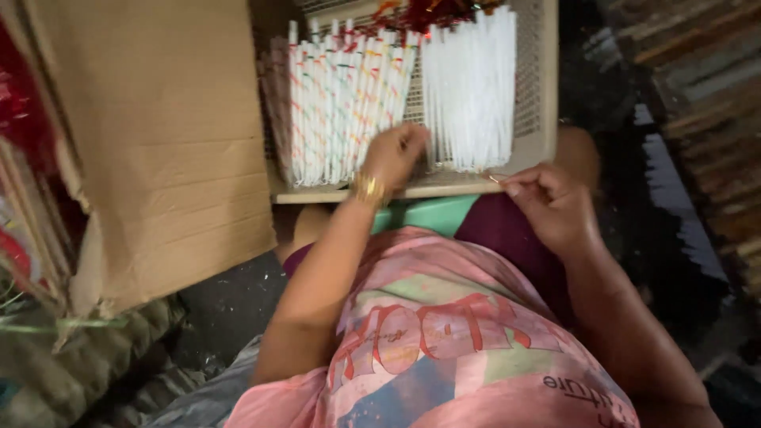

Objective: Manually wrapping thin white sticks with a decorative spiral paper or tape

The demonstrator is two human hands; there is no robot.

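Head view | left hand [394, 154] pinches plain white sticks [469, 91] | right hand [547, 202] pinched together, contents unclear | tray [539, 135] top cut off

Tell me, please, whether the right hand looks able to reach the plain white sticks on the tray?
Probably yes: the right hand rests at the tray edge, just below the plain white sticks, nothing between.

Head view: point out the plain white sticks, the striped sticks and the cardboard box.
plain white sticks [469, 87], head view, middle of the bundle.
striped sticks [341, 103], head view, centre of the bundle.
cardboard box [158, 143], head view, its broad flat side.
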